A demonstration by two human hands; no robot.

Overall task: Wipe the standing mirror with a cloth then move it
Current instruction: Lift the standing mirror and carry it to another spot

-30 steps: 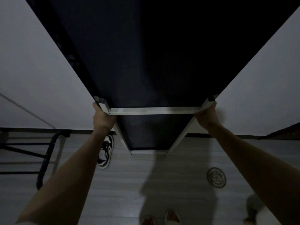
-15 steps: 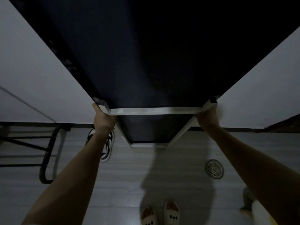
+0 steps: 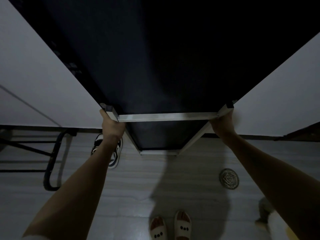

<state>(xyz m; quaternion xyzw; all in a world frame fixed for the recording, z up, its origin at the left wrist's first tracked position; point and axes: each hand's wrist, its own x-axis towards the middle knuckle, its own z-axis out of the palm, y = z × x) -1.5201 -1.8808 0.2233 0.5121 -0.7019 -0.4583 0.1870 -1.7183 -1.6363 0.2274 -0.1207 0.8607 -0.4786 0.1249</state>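
Mirror (image 3: 166, 66) seemingly nearer, two hands (image 3: 112, 125) gripping.

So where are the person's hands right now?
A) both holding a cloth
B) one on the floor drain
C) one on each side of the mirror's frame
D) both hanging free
C: the left hand and right hand each grip a side of the mirror frame.
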